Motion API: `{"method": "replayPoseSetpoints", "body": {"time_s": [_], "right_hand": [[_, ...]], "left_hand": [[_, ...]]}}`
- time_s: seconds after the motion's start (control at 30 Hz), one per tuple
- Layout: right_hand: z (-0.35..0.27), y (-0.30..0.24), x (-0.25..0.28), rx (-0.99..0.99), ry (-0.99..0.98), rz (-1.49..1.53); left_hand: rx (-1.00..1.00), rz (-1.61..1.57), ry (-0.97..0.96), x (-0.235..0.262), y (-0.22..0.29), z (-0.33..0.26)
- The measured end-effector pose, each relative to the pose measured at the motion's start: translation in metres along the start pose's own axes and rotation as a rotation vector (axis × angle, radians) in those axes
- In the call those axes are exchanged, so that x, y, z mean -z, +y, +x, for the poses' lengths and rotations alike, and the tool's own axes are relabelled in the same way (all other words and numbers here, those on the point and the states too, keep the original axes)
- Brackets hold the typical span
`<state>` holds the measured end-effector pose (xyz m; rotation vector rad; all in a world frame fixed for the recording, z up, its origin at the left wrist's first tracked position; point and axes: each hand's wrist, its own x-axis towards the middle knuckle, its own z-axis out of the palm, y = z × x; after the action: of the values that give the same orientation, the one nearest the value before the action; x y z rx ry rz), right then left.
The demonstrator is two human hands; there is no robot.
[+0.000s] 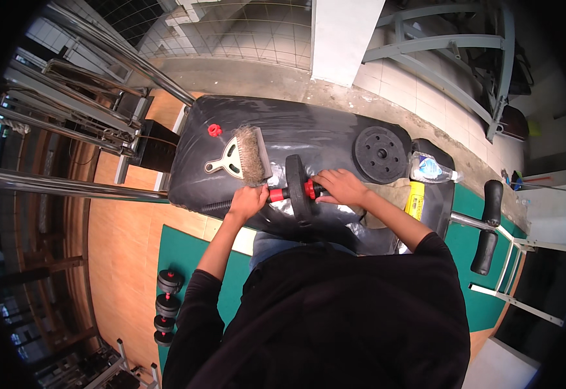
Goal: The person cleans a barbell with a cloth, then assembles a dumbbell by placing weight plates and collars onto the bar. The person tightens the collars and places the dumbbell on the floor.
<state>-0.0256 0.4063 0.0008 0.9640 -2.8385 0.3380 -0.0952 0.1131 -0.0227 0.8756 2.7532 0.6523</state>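
A dumbbell bar point(276, 194) with a red and black grip lies across the front of the black padded bench point(231, 117). A single black weight plate point(298, 191) stands upright on it. My left hand point(249, 200) is wrapped round the bar left of the plate, the threaded end sticking out beyond it. On the plate's right side, my right hand point(340, 188) closes its fingers at the red spin-lock nut point(310, 189). Another red nut point(215, 130) lies loose at the bench's far left. Behind my left hand rests a brush point(252, 155) with a pale handle.
A round black plate point(381, 154) lies flat at the bench's right, beside a clear plastic bottle point(432, 167) and a yellow container point(415, 201). Assembled dumbbells point(168, 305) sit on the green mat point(192, 253). Chrome machine rails point(75, 185) flank the left; a padded roller point(492, 202) the right.
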Motion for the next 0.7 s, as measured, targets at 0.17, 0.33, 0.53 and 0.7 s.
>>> {"method": "replayPoseSetpoints", "body": {"time_s": [0.17,0.33,0.53,0.7], "right_hand": [[0.004,-0.005,-0.001,-0.007,-0.067,-0.175],[0.007,-0.001,-0.003,0.067,0.022,-0.114],[0.011,-0.001,-0.01,0.067,0.056,-0.183],[0.011,0.003,-0.015,0.062,0.091,-0.187]], "left_hand": [[0.039,-0.013,-0.036,-0.006,-0.003,-0.008],[0.036,-0.028,-0.015,-0.004,0.001,-0.009],[0.038,0.025,0.065,-0.014,-0.006,-0.011],[0.025,0.057,0.115,-0.018,-0.005,-0.01]]}}
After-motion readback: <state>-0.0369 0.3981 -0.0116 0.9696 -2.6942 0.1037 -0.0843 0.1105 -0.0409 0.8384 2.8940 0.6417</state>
